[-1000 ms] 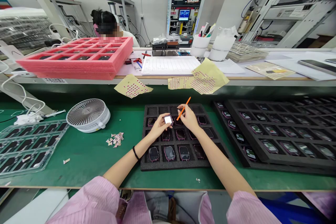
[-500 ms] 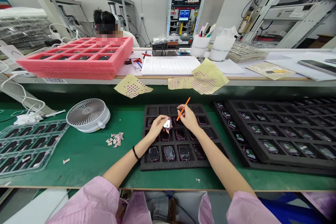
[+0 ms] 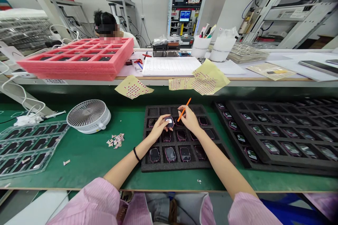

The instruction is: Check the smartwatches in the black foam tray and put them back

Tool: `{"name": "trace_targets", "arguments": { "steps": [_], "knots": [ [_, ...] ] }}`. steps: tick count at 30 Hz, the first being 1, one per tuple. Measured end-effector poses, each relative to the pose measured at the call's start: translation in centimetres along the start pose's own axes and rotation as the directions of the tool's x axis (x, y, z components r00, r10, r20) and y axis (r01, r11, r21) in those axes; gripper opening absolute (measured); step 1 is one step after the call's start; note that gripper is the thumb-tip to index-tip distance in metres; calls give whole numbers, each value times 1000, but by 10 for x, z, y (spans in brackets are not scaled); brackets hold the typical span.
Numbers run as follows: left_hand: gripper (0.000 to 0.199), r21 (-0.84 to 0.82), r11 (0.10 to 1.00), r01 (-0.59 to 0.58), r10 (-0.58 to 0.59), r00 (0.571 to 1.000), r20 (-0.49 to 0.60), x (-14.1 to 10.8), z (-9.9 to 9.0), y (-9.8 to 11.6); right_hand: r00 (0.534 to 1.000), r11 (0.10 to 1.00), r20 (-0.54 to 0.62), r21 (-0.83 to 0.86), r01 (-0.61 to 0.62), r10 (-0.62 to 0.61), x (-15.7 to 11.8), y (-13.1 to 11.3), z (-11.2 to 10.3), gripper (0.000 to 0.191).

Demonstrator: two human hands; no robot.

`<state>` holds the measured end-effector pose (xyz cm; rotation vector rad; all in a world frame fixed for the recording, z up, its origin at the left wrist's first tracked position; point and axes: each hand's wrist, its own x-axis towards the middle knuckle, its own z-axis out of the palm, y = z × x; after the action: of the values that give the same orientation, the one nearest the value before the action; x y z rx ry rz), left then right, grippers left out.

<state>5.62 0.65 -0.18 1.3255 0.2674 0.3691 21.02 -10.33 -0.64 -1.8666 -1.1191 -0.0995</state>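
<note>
My left hand [image 3: 160, 126] holds a watch-like device [image 3: 169, 122] with a partly lit screen, fingers wrapped round its edge. Just to the right, my right hand [image 3: 189, 117] grips an orange pen-shaped tool [image 3: 184, 109], tilted, its lower end near the device but apart from it. Both hands are over a black foam tray [image 3: 163, 168], whose compartments hold several similar dark-screened devices [image 3: 185, 154]. Some compartments in its back row hold nothing. My forearms hide parts of the tray.
A white round fan [image 3: 89, 116] and a pile of small pieces [image 3: 115, 140] lie left. Further left is a clear tray [image 3: 50, 151]. Stacked black trays [image 3: 253, 147] stand right. On the shelf are a pink foam tray [image 3: 113, 68] and papers; a person sits behind.
The device in my left hand has turned slightly, and its screen has gone from mostly white to mostly dark with a smaller bright patch. My right hand has barely moved.
</note>
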Motion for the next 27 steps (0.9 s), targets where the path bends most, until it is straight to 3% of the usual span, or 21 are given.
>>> {"name": "trace_targets", "arguments": {
  "steps": [16, 27],
  "knots": [
    [37, 63, 998, 20, -18, 999, -30, -1, 0, 2, 1000, 1000, -5, -15, 13, -14, 0, 2, 2, 17],
    [47, 33, 999, -39, 39, 999, 6, 2, -2, -4, 1000, 1000, 5, -17, 19, -19, 0, 1, 1, 17]
  ]
}}
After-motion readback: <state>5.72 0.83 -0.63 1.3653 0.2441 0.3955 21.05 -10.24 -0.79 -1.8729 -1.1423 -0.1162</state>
